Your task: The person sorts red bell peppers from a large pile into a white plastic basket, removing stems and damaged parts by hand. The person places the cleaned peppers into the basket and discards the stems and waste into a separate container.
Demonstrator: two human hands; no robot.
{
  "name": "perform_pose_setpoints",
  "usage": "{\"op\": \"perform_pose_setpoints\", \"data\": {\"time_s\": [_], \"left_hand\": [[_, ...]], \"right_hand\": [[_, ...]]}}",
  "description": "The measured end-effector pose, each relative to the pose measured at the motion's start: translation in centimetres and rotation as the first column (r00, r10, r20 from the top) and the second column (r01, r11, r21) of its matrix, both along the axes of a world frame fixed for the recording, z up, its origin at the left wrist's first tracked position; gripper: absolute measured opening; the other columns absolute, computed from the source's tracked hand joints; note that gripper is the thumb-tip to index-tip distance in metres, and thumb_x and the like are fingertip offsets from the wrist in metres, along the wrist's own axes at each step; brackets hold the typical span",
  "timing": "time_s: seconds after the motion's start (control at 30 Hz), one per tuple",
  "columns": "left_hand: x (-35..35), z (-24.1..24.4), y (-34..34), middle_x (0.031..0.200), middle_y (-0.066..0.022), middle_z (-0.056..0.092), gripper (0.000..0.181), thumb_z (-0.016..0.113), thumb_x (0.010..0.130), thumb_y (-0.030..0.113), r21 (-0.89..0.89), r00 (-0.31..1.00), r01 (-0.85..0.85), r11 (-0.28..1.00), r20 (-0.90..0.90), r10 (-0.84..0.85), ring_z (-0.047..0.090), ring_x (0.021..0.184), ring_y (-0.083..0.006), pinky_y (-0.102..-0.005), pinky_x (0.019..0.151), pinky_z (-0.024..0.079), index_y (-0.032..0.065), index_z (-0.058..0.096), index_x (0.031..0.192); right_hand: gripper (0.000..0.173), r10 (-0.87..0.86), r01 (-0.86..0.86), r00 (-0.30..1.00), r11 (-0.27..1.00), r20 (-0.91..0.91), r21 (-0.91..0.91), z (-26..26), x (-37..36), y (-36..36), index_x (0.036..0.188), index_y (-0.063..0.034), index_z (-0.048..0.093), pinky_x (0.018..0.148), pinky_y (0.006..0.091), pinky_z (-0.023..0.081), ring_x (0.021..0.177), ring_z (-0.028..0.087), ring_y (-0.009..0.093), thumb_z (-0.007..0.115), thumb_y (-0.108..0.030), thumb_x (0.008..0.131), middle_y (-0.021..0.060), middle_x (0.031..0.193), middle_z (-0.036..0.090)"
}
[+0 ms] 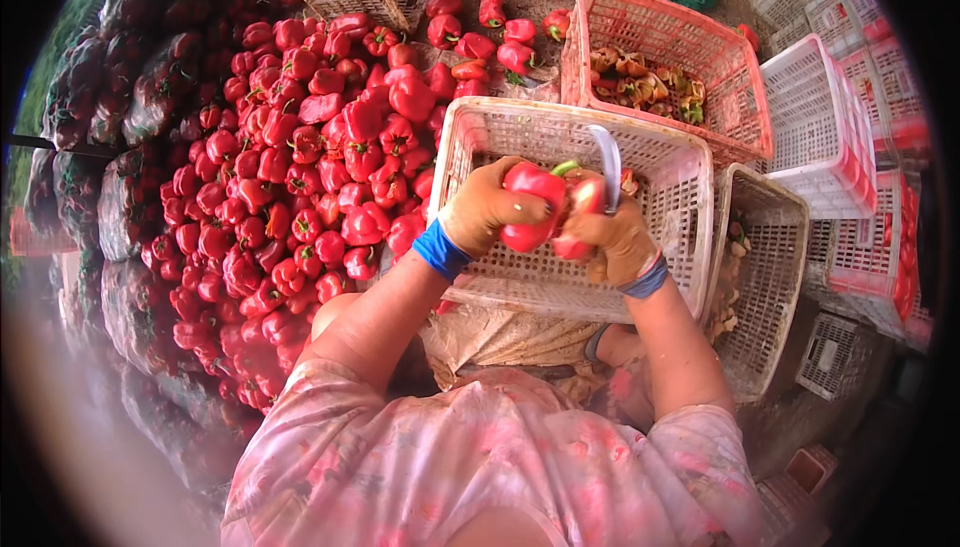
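Note:
Over a white plastic crate (570, 118), my gloved left hand (484, 202) grips a red bell pepper (534, 185) with a green stem. My gloved right hand (619, 236) holds a curved knife (609, 164), its blade pointing up and away from me. Against the same fingers rests a red pepper part with a pale patch (586, 198); I cannot tell whether it is fully separate from the pepper on the left. Blue bands circle both glove cuffs. A few red scraps lie inside the crate behind the knife, partly hidden by my hands.
A large heap of red bell peppers (300, 172) spreads to the left, beside stacked net sacks (139, 194). A red crate (675, 14) of pepper cores (645, 86) stands beyond. To the right are a dirty crate (765, 284) with scraps and stacked white crates (806, 119).

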State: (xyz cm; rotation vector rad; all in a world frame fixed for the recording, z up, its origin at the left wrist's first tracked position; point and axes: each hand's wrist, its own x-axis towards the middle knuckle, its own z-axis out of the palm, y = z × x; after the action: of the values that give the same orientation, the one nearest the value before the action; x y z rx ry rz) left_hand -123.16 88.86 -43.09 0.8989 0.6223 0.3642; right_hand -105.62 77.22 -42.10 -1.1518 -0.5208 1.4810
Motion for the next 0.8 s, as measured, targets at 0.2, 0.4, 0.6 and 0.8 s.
{"op": "perform_pose_setpoints", "data": {"time_s": [0.2, 0.4, 0.6, 0.8], "left_hand": [[-0.2, 0.1, 0.4, 0.102, -0.0088, 0.067, 0.063, 0.089, 0.063, 0.018, 0.043, 0.997, -0.017, 0.999, 0.074, 0.013, 0.065, 0.090, -0.0196, -0.0350, 0.083, 0.055, -0.0019, 0.059, 0.115], [0.8, 1.6, -0.3, 0.104, -0.0034, 0.069, 0.068, 0.094, 0.061, 0.022, 0.503, 0.954, 0.073, 0.861, -0.288, 0.087, 0.065, 0.095, -0.0142, -0.0304, 0.088, 0.053, 0.0026, 0.063, 0.120], [2.4, 0.1, -3.4, 0.089, -0.0181, 0.070, 0.046, 0.080, 0.070, 0.039, 0.785, 0.860, 0.424, 0.451, -0.505, 0.072, 0.067, 0.089, -0.0381, -0.0438, 0.078, 0.055, 0.0097, 0.069, 0.104], [1.7, 0.7, -2.8, 0.094, -0.0154, 0.071, 0.058, 0.088, 0.063, 0.027, 0.538, 0.920, 0.255, 0.803, -0.390, -0.031, 0.070, 0.089, -0.0233, -0.0345, 0.082, 0.055, 0.0033, 0.065, 0.111]], "right_hand": [[0.038, 0.011, -0.012, 1.000, 0.985, -0.005, -0.175, 0.7, 1.9, -0.4, 0.106, -0.0041, 0.070, 0.043, 0.0274, 0.046, 0.071, 0.063, 0.009, 0.077, -0.026, 0.077, 0.0050, 0.090, 0.070], [0.043, -0.334, 0.432, 0.657, 0.902, 0.675, 0.026, -3.8, 0.7, -0.9, 0.093, -0.0035, 0.067, 0.041, 0.0258, 0.040, 0.044, 0.051, 0.009, 0.085, -0.039, 0.077, 0.0024, 0.067, 0.061], [0.035, -0.193, 0.295, 0.938, 0.878, 0.287, -0.376, -0.5, -1.9, -0.8, 0.093, -0.0048, 0.067, 0.035, 0.0272, 0.040, 0.037, 0.049, 0.013, 0.075, -0.038, 0.087, 0.0046, 0.069, 0.065], [0.036, -0.387, 0.362, 0.922, 0.826, 0.031, -0.432, -1.9, -2.2, -0.6, 0.095, -0.0165, 0.067, 0.035, 0.0286, 0.035, 0.043, 0.050, 0.014, 0.065, -0.052, 0.090, 0.0007, 0.063, 0.061]]}}
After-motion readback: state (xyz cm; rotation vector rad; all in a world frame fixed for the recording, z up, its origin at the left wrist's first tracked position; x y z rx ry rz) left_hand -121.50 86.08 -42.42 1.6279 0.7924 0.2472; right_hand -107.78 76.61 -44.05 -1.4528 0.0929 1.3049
